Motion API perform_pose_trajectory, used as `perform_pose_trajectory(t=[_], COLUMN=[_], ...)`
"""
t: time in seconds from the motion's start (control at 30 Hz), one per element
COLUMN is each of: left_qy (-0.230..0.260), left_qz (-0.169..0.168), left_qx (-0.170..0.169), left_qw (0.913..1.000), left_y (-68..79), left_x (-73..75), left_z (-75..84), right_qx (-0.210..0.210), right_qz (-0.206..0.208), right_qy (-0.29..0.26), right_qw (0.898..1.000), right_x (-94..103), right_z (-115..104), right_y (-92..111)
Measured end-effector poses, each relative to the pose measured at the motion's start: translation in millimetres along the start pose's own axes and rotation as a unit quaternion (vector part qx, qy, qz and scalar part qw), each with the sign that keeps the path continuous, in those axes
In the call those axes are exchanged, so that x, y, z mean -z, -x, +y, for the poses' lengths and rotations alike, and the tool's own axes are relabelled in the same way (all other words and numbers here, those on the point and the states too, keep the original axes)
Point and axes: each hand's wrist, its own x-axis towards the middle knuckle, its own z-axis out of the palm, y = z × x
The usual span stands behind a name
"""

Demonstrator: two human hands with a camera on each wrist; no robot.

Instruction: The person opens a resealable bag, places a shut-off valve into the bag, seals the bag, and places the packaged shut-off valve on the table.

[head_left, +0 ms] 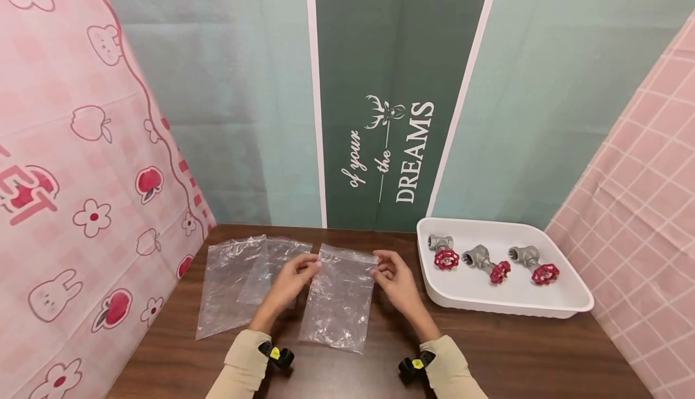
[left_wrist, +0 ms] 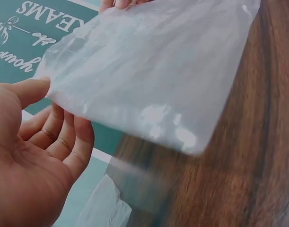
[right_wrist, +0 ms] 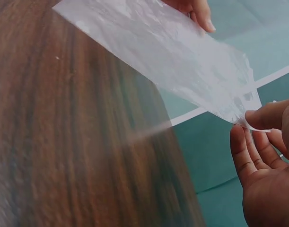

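Left-hand grip (head_left: 290, 278) and right-hand grip (head_left: 400, 281) each pinch one clear bag (head_left: 339, 302); head view alone shows red-wheeled valves (head_left: 478, 257) in the white tray (head_left: 472, 296).

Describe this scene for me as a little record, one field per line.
Left hand: pinches a clear, rectangular plastic bag by its left edge
Right hand: pinches that bag's right edge
Spare bags: two clear plastic bags, overlapping, left of the held one
Container: white rectangular tray, on the right
Contents: three grey metal valves with round red handwheels
Surface: dark brown wood-grain table
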Motion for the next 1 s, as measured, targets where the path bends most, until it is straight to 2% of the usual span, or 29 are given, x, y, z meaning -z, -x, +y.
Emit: perform_pose_trajectory(t=[0.3, 0.57, 0.8, 1.0], left_qy=[-0.002, -0.007, -0.007, 0.017], left_qz=[-0.003, -0.009, 0.007, 0.017], left_qx=[-0.02, -0.048, -0.054, -0.069], left_qw=[0.9998, 0.9988, 0.9985, 0.9973], left_y=[4.0, 1.8, 5.1, 6.2], left_x=[-6.4, -15.1, -18.6, -19.5], left_z=[4.6, 10.7, 15.1, 18.3], right_qx=[0.025, 0.042, 0.04, 0.029], right_qz=[-0.002, 0.001, 0.01, 0.024], right_qy=[0.008, 0.01, 0.013, 0.011], right_qw=[1.0, 0.999, 0.999, 0.999], right_x=[9.3, 14.2, 16.0, 16.8], right_z=[-3, -11, -18, -23], right_y=[-2, -1, 0, -2])
